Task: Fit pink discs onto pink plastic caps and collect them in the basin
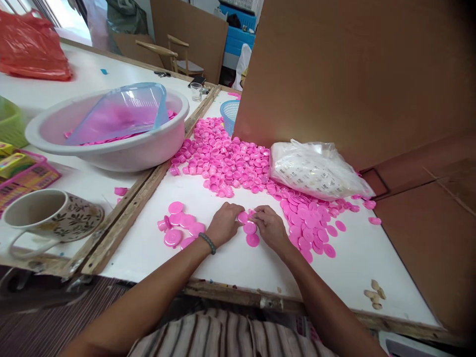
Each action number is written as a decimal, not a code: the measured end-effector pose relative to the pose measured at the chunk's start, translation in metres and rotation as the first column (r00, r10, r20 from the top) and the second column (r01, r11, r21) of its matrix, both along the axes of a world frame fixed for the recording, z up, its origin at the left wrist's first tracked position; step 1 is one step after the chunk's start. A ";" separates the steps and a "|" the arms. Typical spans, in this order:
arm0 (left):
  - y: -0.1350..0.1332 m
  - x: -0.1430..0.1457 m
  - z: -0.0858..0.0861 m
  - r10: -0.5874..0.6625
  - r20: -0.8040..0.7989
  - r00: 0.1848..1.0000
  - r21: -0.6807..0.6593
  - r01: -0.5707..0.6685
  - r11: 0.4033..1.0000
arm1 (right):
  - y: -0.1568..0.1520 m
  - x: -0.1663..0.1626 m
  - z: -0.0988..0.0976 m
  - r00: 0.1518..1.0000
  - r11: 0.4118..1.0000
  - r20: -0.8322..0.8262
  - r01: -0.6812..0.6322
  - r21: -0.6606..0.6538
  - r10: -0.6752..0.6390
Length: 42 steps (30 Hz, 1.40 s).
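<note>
Both hands are working at mid-table, over the bare front of the white table (241, 272). Left hand (224, 224) is pinching a small pink piece (243, 217) between thumb and fingertips. Right hand (271, 227) is curling in from the other side, fingertips bunching close by the piece; cannot tell whether they're gripping it or something behind it. Two discs are lying just below: upper disc (249, 227) sitting nearest the fingers, lower disc (253, 240) resting on the table.

Step in hand, by judgement: handling one piece with both hands, probably fitting or lining up small parts. Whether anything is being joined isn't showing.

Next move is likely calling for a firm left pinch, with right fingertips squaring up the edge and pressing evenly; small smooth parts could be slipping if pushed off-centre.

Around: cup pile (230, 163) is spreading behind the hands, disc pile (308, 225) is lying beside the right hand, a smaller cluster (182, 223) of pink parts is sitting left of the left hand.
</note>
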<state>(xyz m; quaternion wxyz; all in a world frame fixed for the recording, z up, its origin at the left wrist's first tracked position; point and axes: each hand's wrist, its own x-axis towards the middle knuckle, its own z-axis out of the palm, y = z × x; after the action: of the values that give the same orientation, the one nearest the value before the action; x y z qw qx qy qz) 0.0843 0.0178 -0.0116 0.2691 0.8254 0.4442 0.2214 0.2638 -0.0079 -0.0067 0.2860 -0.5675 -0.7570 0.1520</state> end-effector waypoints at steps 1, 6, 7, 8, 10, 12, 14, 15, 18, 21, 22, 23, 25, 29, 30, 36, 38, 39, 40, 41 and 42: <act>0.001 0.002 0.000 0.013 -0.011 1.000 -0.004 -0.013 1.000 | -0.004 0.001 -0.001 1.000 1.000 -0.025 0.018 -0.006 -0.018; 0.006 0.016 0.004 0.124 -0.118 0.985 -0.093 -0.136 0.986 | -0.010 0.000 -0.005 0.993 0.993 -0.017 0.116 0.024 -0.116; 0.008 0.018 0.005 0.144 -0.129 0.981 -0.113 -0.159 0.981 | -0.010 0.000 -0.005 0.994 0.994 -0.003 0.108 0.022 -0.108; 0.009 0.020 0.006 0.160 -0.130 0.979 -0.124 -0.176 0.977 | -0.010 -0.001 -0.006 0.995 0.995 0.008 0.101 0.020 -0.101; 0.009 0.020 0.008 0.176 -0.109 0.978 -0.095 -0.186 0.978 | -0.011 -0.001 -0.007 0.993 0.993 0.013 0.117 0.026 -0.118; 0.007 0.016 0.008 0.167 -0.088 0.982 -0.001 -0.167 0.986 | -0.013 0.000 -0.007 0.985 0.984 -0.001 0.170 0.044 -0.170; 0.002 0.009 0.007 0.143 -0.081 0.986 0.079 -0.137 0.987 | -0.013 0.001 -0.004 0.978 0.976 -0.030 0.207 0.059 -0.206; -0.001 0.005 0.006 0.134 -0.072 0.988 0.090 -0.127 0.988 | -0.013 0.000 -0.002 0.977 0.976 -0.049 0.209 0.064 -0.206; -0.007 -0.003 0.003 0.149 -0.007 0.989 0.032 -0.148 0.988 | -0.008 -0.005 0.004 0.983 0.985 -0.107 0.157 0.070 -0.149; -0.010 -0.003 0.000 0.197 0.053 0.979 -0.079 -0.193 0.978 | -0.002 -0.015 0.006 0.996 0.998 -0.077 0.048 0.052 -0.044; -0.010 -0.002 -0.001 0.213 0.066 0.975 -0.109 -0.205 0.973 | 0.000 -0.018 0.005 0.999 0.999 -0.037 0.009 0.038 -0.008; -0.010 -0.001 -0.001 0.225 0.079 0.971 -0.128 -0.214 0.968 | 0.001 -0.021 0.004 1.000 0.999 0.012 -0.023 0.024 0.022; -0.010 0.001 -0.001 0.235 0.100 0.967 -0.138 -0.220 0.966 | 0.003 -0.024 0.002 0.993 0.998 0.104 -0.059 0.000 0.059; -0.011 0.003 -0.003 0.243 0.127 0.962 -0.136 -0.226 0.965 | 0.004 -0.024 0.003 0.973 0.995 0.208 -0.101 -0.026 0.105; -0.011 0.004 -0.003 0.251 0.129 0.959 -0.142 -0.233 0.962 | 0.004 -0.024 0.004 0.966 0.993 0.228 -0.118 -0.031 0.122; -0.011 0.004 -0.004 0.263 0.158 0.952 -0.183 -0.234 0.955 | 0.006 -0.027 -0.002 0.920 0.984 0.356 -0.179 0.014 0.163; -0.010 0.004 -0.004 0.267 0.161 0.950 -0.198 -0.234 0.952 | 0.005 -0.027 -0.006 0.916 0.981 0.369 -0.186 0.048 0.155; -0.009 0.004 -0.004 0.269 0.163 0.949 -0.207 -0.234 0.950 | 0.005 -0.027 -0.006 0.922 0.982 0.355 -0.181 0.050 0.152; -0.009 0.003 -0.004 0.268 0.166 0.949 -0.214 -0.231 0.949 | 0.005 -0.027 -0.007 0.937 0.986 0.319 -0.165 0.038 0.144; -0.008 0.001 -0.004 0.265 0.172 0.949 -0.220 -0.225 0.949 | 0.006 -0.027 -0.006 0.958 0.991 0.255 -0.134 0.012 0.127; -0.007 -0.001 -0.003 0.260 0.181 0.949 -0.224 -0.218 0.950 | 0.007 -0.027 -0.004 0.983 0.996 0.161 -0.088 -0.025 0.091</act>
<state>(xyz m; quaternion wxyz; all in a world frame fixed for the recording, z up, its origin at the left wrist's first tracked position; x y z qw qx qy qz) 0.0838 0.0109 -0.0148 0.3672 0.7060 0.5309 0.2914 0.2364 -0.0014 -0.0110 0.2113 -0.5457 -0.8013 0.1247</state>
